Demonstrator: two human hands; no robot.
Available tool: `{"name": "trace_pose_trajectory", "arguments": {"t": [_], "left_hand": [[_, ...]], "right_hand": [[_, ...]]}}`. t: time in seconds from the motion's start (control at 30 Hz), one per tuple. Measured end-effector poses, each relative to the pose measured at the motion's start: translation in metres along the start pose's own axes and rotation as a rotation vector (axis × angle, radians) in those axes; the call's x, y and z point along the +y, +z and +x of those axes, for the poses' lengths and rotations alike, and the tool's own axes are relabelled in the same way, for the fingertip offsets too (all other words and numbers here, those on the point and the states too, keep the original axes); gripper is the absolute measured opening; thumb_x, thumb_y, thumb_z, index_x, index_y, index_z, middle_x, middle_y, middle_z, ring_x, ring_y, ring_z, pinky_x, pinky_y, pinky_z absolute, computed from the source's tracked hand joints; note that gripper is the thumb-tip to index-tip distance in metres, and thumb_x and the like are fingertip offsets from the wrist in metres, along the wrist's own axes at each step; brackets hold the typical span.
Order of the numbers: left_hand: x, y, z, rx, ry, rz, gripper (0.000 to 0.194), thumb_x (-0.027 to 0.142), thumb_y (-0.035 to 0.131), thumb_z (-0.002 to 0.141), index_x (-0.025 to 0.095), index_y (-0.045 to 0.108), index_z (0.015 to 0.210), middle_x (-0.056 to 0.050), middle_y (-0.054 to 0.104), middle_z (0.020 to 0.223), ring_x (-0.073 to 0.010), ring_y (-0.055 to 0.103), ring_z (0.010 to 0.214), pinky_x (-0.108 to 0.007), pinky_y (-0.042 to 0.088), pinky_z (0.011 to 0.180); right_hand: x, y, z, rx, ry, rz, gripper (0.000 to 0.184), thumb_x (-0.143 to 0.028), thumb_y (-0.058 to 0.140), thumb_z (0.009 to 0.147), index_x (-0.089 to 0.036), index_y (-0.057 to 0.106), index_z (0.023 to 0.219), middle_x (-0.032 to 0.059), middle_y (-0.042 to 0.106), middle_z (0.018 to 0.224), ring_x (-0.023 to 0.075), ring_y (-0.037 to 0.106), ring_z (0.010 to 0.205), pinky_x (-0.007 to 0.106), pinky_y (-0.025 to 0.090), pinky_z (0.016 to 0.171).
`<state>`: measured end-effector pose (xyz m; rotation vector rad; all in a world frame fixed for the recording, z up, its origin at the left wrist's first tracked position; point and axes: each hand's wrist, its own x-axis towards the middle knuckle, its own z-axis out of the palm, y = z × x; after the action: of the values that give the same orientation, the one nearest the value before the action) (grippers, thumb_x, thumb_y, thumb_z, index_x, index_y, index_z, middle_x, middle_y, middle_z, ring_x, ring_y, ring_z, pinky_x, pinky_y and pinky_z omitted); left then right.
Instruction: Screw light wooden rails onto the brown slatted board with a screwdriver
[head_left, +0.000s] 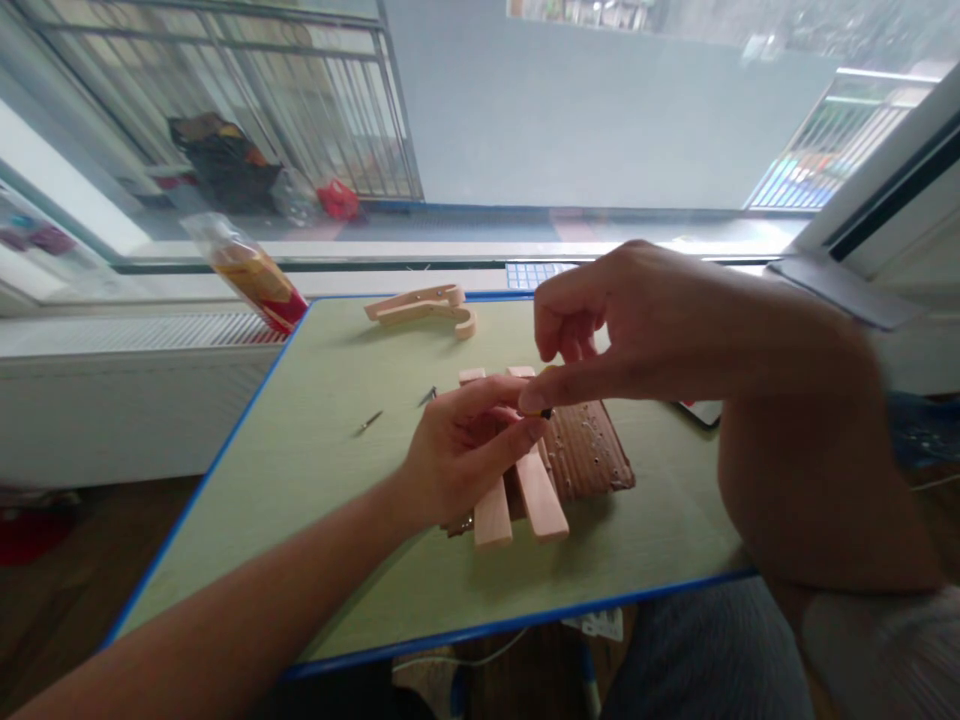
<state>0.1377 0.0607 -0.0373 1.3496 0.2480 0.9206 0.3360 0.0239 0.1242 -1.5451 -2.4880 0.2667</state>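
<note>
Left grip (471,440) over two pale wooden strips (541,497)

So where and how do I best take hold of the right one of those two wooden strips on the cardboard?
Probably best to pinch the right strip by its near end, across the long edges, coming from the table's near side. That end is flat and straight-edged, and it juts past the cardboard, so fingers likely have room there.

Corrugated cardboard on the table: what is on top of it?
Two pale wooden pieces lie across the cardboard; small specks dot its right part. What the left hand covers, including part of the wood, cannot be seen.
</note>
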Motion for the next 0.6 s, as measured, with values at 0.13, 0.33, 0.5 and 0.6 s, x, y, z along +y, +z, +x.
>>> {"name": "trace_pose_trajectory", "arguments": {"t": [0.13, 0.33, 0.5, 0.6], "left_hand": [[0.0016, -0.0023, 0.0009, -0.005, -0.020, 0.005, 0.019, 0.018, 0.080, 0.091, 0.019, 0.079, 0.110, 0.000, 0.067, 0.079, -0.0065, 0.050, 0.056, -0.019, 0.037, 0.048], [0.0041, -0.0016, 0.0021, -0.005, 0.011, 0.025, 0.017, 0.019, 0.079, 0.092, 0.019, 0.080, 0.109, -0.002, 0.069, 0.083, -0.0063, 0.051, 0.056, -0.020, 0.038, 0.049], [0.0044, 0.0003, -0.0001, 0.023, -0.016, 0.029, 0.014, 0.021, 0.079, 0.093, 0.018, 0.078, 0.106, -0.002, 0.070, 0.082, -0.0070, 0.055, 0.059, -0.019, 0.043, 0.050], [0.0021, -0.0004, -0.0003, 0.034, -0.011, 0.042, 0.021, 0.022, 0.083, 0.088, 0.017, 0.077, 0.108, -0.002, 0.070, 0.080, -0.0101, 0.061, 0.064, -0.020, 0.050, 0.056]], "right_hand": [[0.0003, -0.0060, -0.0074, -0.061, -0.092, 0.087, 0.022, -0.039, 0.078, 0.087, -0.028, 0.080, 0.106, -0.0007, 0.079, 0.097, 0.0169, 0.067, 0.081, 0.031, 0.048, 0.066], [-0.0029, -0.0055, -0.0084, -0.060, -0.084, 0.048, 0.016, -0.023, 0.070, 0.088, -0.028, 0.082, 0.097, -0.0029, 0.079, 0.092, 0.0145, 0.067, 0.076, 0.030, 0.050, 0.065], [-0.0021, -0.0027, -0.0039, -0.040, -0.022, 0.047, 0.012, -0.036, 0.077, 0.085, -0.025, 0.080, 0.089, -0.0033, 0.076, 0.082, 0.0133, 0.062, 0.067, 0.031, 0.044, 0.057], [-0.0024, -0.0022, -0.0017, -0.034, -0.008, 0.023, 0.018, -0.041, 0.076, 0.085, -0.023, 0.077, 0.083, -0.0032, 0.071, 0.076, 0.0119, 0.057, 0.064, 0.031, 0.037, 0.055]]}}
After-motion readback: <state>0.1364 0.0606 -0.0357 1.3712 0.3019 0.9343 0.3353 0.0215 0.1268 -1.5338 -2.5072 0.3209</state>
